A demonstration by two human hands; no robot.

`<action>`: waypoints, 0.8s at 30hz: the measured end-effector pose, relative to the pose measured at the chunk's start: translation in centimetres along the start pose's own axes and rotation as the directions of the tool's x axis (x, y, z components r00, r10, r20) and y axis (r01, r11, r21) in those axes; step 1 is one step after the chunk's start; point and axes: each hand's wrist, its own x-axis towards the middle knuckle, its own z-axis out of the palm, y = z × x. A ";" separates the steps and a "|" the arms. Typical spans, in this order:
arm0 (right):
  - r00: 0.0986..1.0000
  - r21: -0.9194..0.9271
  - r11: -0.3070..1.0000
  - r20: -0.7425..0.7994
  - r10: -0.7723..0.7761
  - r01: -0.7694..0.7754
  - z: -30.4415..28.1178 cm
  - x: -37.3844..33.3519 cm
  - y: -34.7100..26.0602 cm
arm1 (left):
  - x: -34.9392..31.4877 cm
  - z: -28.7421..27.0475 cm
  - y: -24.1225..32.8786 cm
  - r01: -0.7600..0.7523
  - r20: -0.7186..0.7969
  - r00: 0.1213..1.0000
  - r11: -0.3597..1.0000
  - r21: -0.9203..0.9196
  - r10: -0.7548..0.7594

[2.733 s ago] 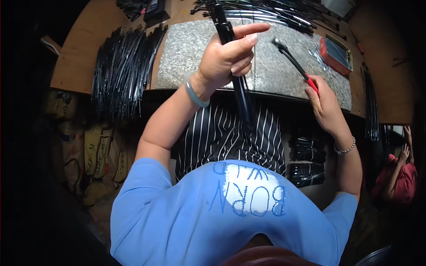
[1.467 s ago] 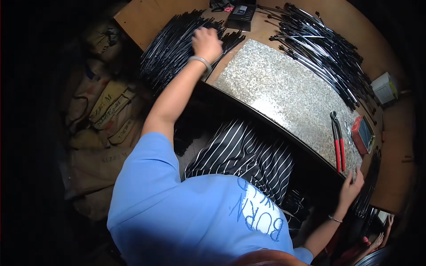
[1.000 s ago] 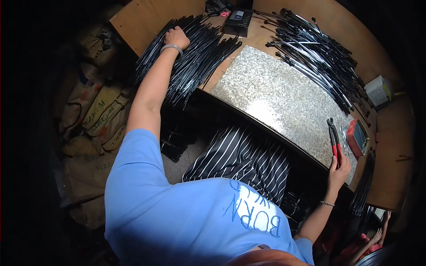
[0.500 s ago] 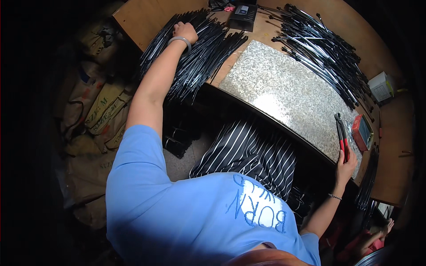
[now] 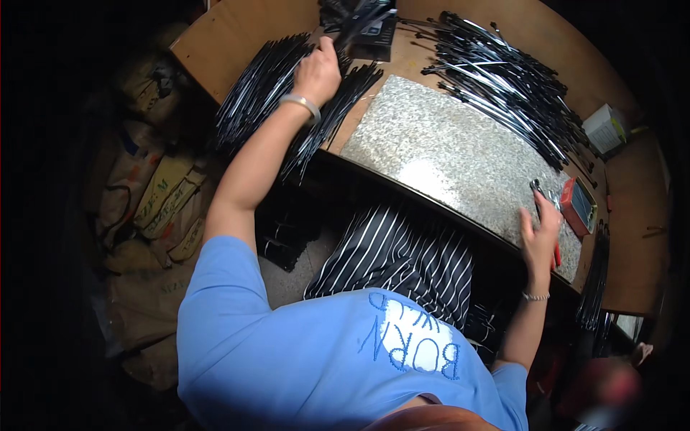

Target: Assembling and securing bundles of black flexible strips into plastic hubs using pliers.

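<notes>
My left hand [image 5: 318,74] is closed around a bunch of thin black rods [image 5: 363,23], raised over the left side of the table and blurred at its far end. Below it lies the left heap of similar long black rods [image 5: 260,93], with a smaller part of the heap [image 5: 338,108] beside my wrist. My right hand [image 5: 540,230] hovers at the right end of a speckled stone slab [image 5: 438,136], thumb and fingers apart. Under that hand are pliers with red handles [image 5: 556,256], partly hidden by it; their dark head shows beyond my fingers.
Another heap of black rods [image 5: 503,79] lies along the far right. A red box [image 5: 577,207] and a white carton [image 5: 605,129] stand at the right. At the back is a black box [image 5: 374,49]. Printed sacks [image 5: 169,201] fill the left floor. Another person's hand [image 5: 642,353] shows lower right.
My left hand has lifted a bunch of rods from the left heap, moving up and right. My right hand has let go of the pliers, its fingers now spread.
</notes>
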 end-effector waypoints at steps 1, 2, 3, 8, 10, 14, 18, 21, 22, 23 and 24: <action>0.999 0.131 0.991 0.045 0.023 -0.029 0.8 1.0 -1.7 | -0.6 -0.6 2.2 -0.017 -0.006 1.000 1.000 -0.012 0.017; 0.995 0.258 0.964 0.091 0.038 -0.061 1.6 2.2 -3.3 | -1.1 -1.5 4.4 -0.115 -0.076 0.991 0.985 -0.131 0.106; 0.995 0.348 0.937 0.070 -0.070 0.041 2.2 3.6 -4.3 | -1.5 -2.4 6.9 -0.220 -0.156 0.970 0.943 -0.249 0.185; 0.980 0.771 0.608 -0.116 -0.159 0.190 0.2 12.7 -10.9 | -1.1 -6.0 18.4 -0.295 -0.255 0.955 0.517 -0.803 0.149; 0.987 0.888 0.431 -0.137 -0.085 0.160 -1.2 14.9 -13.0 | -0.7 -4.6 21.4 -0.474 -0.477 0.876 0.314 -0.823 0.071; 0.964 0.869 0.417 -0.243 -0.108 0.266 -0.8 15.3 -12.6 | -4.6 -2.4 23.6 -0.463 -0.414 0.886 0.368 -0.806 0.210; 0.997 0.913 0.400 -0.081 -0.006 0.076 0.4 13.4 -12.0 | -7.8 0.4 24.1 -0.272 -0.202 0.949 0.306 -0.912 0.240; 0.986 0.930 0.332 -0.165 -0.013 0.160 -1.4 13.2 -11.6 | -9.5 1.1 24.5 -0.244 -0.177 0.954 0.285 -0.927 0.242; 0.977 0.933 0.293 -0.211 -0.020 0.207 -2.0 13.3 -11.4 | -10.1 1.3 24.4 -0.234 -0.168 0.956 0.280 -0.931 0.239; 0.966 0.933 0.253 -0.256 -0.025 0.254 -2.1 13.2 -11.1 | -10.7 1.6 24.3 -0.223 -0.159 0.959 0.275 -0.935 0.236; 0.969 0.936 0.257 -0.247 -0.009 0.241 -1.7 12.9 -10.4 | -11.6 1.8 24.3 -0.210 -0.144 0.959 0.271 -0.939 0.245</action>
